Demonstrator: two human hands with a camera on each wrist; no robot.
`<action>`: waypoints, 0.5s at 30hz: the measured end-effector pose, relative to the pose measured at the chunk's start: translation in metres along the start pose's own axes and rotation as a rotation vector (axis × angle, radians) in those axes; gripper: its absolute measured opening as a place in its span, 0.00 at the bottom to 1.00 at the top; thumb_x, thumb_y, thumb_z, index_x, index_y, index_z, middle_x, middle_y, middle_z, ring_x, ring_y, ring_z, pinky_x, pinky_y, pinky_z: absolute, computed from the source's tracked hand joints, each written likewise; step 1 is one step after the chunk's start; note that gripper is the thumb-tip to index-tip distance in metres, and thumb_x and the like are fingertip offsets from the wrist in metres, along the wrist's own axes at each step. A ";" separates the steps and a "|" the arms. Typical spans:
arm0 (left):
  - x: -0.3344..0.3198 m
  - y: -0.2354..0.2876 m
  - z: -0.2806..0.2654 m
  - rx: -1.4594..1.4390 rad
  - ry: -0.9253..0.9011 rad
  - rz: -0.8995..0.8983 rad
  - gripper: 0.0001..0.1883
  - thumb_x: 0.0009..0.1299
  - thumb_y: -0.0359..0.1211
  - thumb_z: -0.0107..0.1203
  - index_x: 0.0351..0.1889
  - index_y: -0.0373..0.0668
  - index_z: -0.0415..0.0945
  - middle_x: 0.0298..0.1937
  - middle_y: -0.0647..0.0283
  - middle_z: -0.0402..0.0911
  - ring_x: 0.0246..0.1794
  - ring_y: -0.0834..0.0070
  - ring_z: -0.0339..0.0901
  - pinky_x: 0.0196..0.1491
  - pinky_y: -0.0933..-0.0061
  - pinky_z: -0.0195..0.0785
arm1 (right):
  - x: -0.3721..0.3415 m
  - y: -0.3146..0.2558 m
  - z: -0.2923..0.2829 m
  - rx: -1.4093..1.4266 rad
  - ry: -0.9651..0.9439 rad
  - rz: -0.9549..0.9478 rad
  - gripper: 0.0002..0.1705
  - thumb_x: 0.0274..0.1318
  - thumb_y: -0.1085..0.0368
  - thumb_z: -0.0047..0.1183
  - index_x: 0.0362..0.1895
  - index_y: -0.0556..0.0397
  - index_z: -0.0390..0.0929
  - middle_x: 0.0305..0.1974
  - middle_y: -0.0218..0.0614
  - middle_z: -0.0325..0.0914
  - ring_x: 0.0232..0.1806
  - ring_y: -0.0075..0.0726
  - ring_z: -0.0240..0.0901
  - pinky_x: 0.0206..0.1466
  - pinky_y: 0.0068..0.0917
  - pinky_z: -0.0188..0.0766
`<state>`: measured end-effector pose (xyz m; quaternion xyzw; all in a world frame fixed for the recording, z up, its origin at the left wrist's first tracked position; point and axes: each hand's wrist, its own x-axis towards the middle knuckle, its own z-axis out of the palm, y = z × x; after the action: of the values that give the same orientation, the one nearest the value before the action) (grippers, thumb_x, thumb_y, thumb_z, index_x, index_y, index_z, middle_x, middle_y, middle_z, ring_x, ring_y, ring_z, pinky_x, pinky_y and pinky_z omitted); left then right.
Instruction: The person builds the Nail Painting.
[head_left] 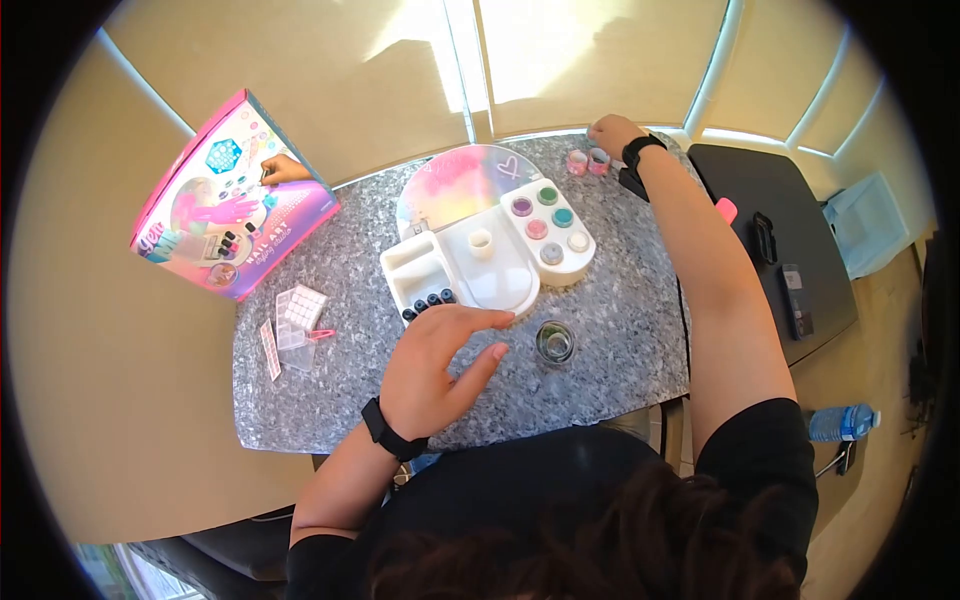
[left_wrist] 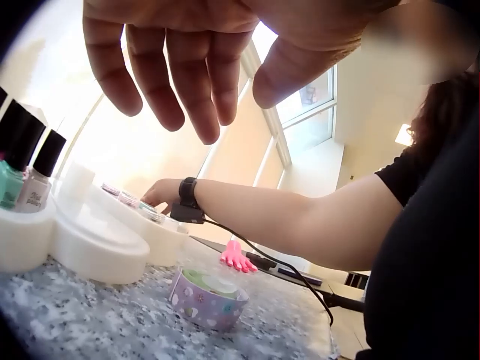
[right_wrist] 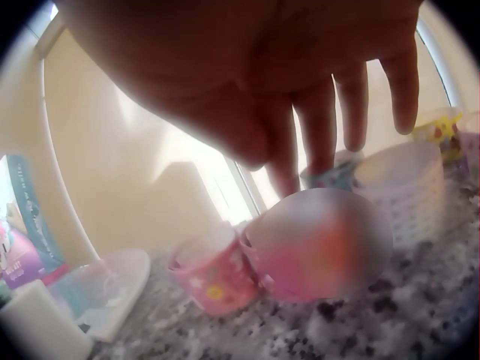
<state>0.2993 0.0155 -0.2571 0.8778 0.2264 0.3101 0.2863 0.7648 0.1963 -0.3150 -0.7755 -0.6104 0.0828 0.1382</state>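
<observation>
The left hand (head_left: 435, 365) hovers with fingers loosely bent and thumb apart, over the front edge of a white tray station (head_left: 490, 275); its fingers (left_wrist: 176, 75) hold nothing. Near it, a purple patterned tape roll (left_wrist: 208, 300) lies on the table. At the far right edge of the table, the right hand (head_left: 615, 133) reaches among small patterned rolls. In the right wrist view its fingers (right_wrist: 311, 127) hang extended behind a pink roll (right_wrist: 307, 259), beside another pink roll (right_wrist: 217, 277) and a pale one (right_wrist: 405, 191); whether they touch is hidden.
Dark-capped polish bottles (head_left: 430, 302) and colored pots (head_left: 550, 222) sit in the station. A nail art box (head_left: 235, 200) stands at left, with a sticker sheet (head_left: 270, 350) and clear trays (head_left: 298, 318) nearby. A dark surface (head_left: 745, 190) adjoins at right; a water bottle (head_left: 842, 423) is beyond.
</observation>
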 end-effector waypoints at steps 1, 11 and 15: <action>0.000 -0.001 -0.002 -0.010 0.010 -0.005 0.16 0.72 0.26 0.65 0.57 0.43 0.86 0.52 0.58 0.90 0.55 0.57 0.85 0.61 0.59 0.75 | 0.001 -0.002 0.001 0.002 -0.001 -0.006 0.20 0.70 0.52 0.60 0.50 0.56 0.91 0.46 0.51 0.91 0.50 0.51 0.88 0.59 0.42 0.80; 0.029 -0.013 0.001 -0.140 0.234 -0.097 0.25 0.77 0.32 0.64 0.72 0.41 0.75 0.52 0.58 0.90 0.55 0.61 0.85 0.58 0.59 0.76 | -0.208 -0.130 -0.041 1.352 -0.172 -0.286 0.20 0.69 0.61 0.68 0.60 0.56 0.88 0.46 0.32 0.90 0.39 0.19 0.82 0.40 0.20 0.76; 0.044 -0.021 0.018 -0.337 0.214 -0.049 0.32 0.77 0.32 0.65 0.78 0.41 0.67 0.51 0.59 0.90 0.56 0.68 0.85 0.57 0.63 0.77 | -0.269 -0.155 -0.020 1.541 -0.339 -0.255 0.22 0.67 0.67 0.69 0.63 0.56 0.86 0.46 0.32 0.89 0.35 0.16 0.78 0.34 0.17 0.72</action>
<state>0.3379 0.0494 -0.2642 0.7737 0.2219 0.4281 0.4109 0.5627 -0.0328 -0.2578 -0.3629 -0.4780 0.5818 0.5490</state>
